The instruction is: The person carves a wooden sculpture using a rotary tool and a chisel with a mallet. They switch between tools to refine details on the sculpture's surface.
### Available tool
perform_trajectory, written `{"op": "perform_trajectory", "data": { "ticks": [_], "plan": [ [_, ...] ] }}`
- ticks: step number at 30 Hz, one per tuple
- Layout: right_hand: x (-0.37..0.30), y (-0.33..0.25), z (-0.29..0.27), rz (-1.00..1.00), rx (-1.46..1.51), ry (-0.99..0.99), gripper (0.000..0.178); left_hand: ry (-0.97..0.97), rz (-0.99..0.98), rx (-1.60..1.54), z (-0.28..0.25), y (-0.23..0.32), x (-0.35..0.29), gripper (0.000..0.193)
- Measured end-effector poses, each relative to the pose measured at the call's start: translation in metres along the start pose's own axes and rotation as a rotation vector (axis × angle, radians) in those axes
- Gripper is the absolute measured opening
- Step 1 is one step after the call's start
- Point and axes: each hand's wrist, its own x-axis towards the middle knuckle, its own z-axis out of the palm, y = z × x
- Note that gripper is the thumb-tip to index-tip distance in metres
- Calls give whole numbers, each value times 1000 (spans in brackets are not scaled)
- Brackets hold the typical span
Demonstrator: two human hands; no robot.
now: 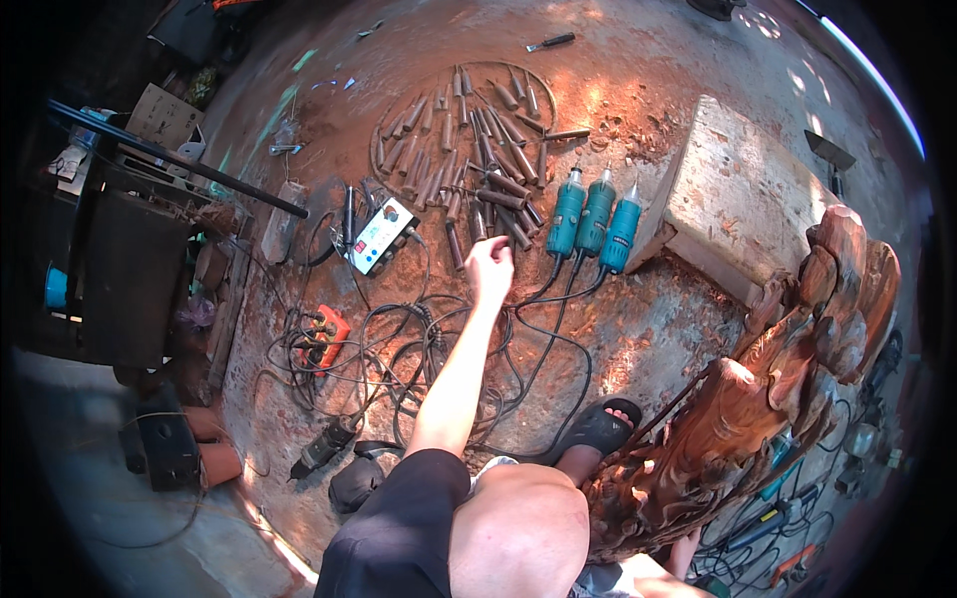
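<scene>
My left hand [491, 265] reaches out over the ground with its fingers curled, at the near edge of a spread of wood-carving chisels [429, 164] with brown handles. What the fingers hold, if anything, is hidden. One chisel handle [478, 223] lies just beyond the knuckles. To the right of the hand, three teal rotary grinders [594, 219] lie side by side, cords toward me. My right hand [682, 554] shows only in part at the lower right, under a reddish carved wood piece [718, 439]; its fingers are hidden.
A white control box [383, 236] and an orange power strip [324, 339] lie left among tangled black cords [419, 339]. Beyond the grinders stands a pale wooden block [743, 189]. A dark power tool [324, 447] rests near my knee. A brush-like tool [551, 43] lies far off.
</scene>
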Motion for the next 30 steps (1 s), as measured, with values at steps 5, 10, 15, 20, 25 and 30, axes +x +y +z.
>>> {"op": "perform_trajectory", "data": {
  "ticks": [5, 10, 15, 20, 25, 30],
  "plan": [
    [-1, -10, 6, 64, 46, 7, 58, 22, 99, 136, -15, -21, 14, 20],
    [-1, -5, 10, 24, 36, 70, 55, -85, 100, 474, 2, -17, 17, 27],
    [-2, -16, 10, 36, -27, 73, 67, -267, -88, 594, 10, -12, 39, 44],
    [-4, -10, 6, 70, -46, 118, 63, -476, -394, 258, 3, 5, 43, 50],
    [-2, -18, 18, 29, -132, 109, 62, -314, -698, -320, -46, -33, 36, 39],
    [-6, -38, 35, 123, 87, 19, 67, 178, -353, -101, -76, -36, 25, 38]
  ]
}}
